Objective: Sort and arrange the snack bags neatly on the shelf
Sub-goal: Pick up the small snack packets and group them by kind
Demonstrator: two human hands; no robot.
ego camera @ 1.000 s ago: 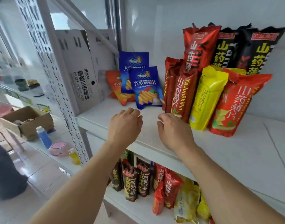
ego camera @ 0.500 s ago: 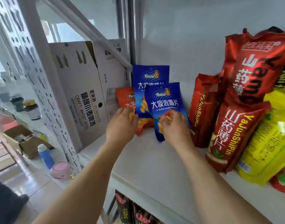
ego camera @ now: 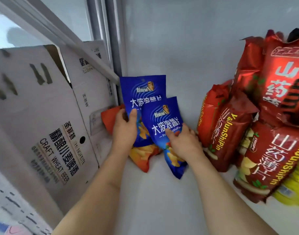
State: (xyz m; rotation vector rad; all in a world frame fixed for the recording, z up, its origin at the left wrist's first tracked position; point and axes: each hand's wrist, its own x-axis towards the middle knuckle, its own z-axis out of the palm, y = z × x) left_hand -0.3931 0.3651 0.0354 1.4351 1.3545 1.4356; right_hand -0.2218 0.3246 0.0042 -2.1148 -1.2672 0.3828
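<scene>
Two blue snack bags lean at the back of the white shelf (ego camera: 159, 197). My left hand (ego camera: 124, 128) grips the rear blue bag (ego camera: 142, 89), thumb on its front; an orange bag (ego camera: 109, 116) lies behind and under it. My right hand (ego camera: 182, 141) holds the front blue bag (ego camera: 164, 119), thumb on its face, fingers round its right edge. To the right stand tall red bags (ego camera: 226, 133) and a larger red bag (ego camera: 284, 78), with a yellow bag (ego camera: 294, 192) at the far right.
A white cardboard beer box (ego camera: 40, 119) stands at the left end of the shelf, close beside my left hand. A diagonal metal brace (ego camera: 60, 36) crosses above it. The grey back wall (ego camera: 187, 56) lies behind the bags.
The view has moved closer to the shelf. Both hands reached forward from the shelf edge to the blue bags and now hold them, one each.
</scene>
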